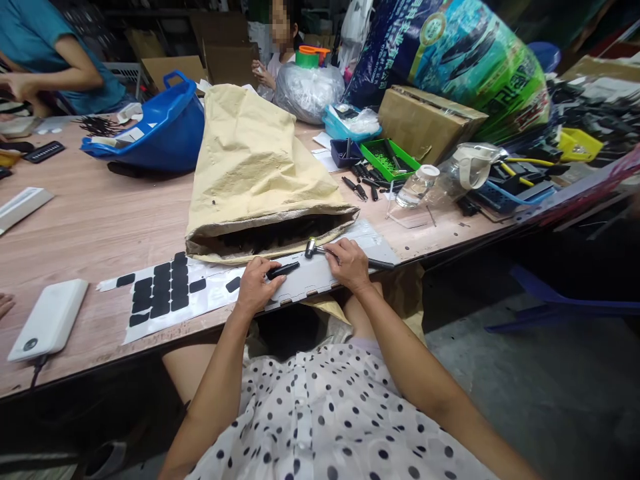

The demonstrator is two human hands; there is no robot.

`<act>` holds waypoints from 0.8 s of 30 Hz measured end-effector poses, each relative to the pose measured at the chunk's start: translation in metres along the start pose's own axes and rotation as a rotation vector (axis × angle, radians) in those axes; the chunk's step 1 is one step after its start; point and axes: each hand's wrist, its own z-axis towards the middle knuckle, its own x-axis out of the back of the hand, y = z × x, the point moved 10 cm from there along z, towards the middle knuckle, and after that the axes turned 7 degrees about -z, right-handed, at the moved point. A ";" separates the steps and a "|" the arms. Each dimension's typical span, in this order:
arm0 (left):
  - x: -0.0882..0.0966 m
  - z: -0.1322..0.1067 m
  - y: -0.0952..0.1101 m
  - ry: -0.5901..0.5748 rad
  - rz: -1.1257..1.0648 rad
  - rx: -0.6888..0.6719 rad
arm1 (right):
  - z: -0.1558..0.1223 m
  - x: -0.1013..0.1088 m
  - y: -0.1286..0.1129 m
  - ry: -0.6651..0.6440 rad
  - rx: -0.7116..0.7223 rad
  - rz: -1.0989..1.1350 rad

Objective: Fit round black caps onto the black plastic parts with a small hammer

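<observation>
My left hand (pixel 259 285) is closed on a short black tubular part (pixel 284 270), which lies along a grey board (pixel 310 277) at the table's near edge. To its right, my right hand (pixel 349 262) grips a small hammer (pixel 311 249) by its shaft. The hammer's metal head has a yellowish face and points left, near the tip of the black part but apart from it. Its dark handle stretches right, past my hand. Just behind both hands, the open mouth of a tan paper sack (pixel 260 173) faces me, with dark pieces inside that I cannot make out.
Black stickers on a white sheet (pixel 200 300) and a white power bank (pixel 50 317) lie left. Behind are a blue basin (pixel 165 133), a green tray (pixel 387 160), a jar (pixel 417 187) and a cardboard box (pixel 427 120). Two people sit across the table.
</observation>
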 end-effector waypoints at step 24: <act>0.002 0.005 -0.003 0.004 -0.090 -0.002 | -0.014 0.032 -0.081 -0.016 0.096 0.401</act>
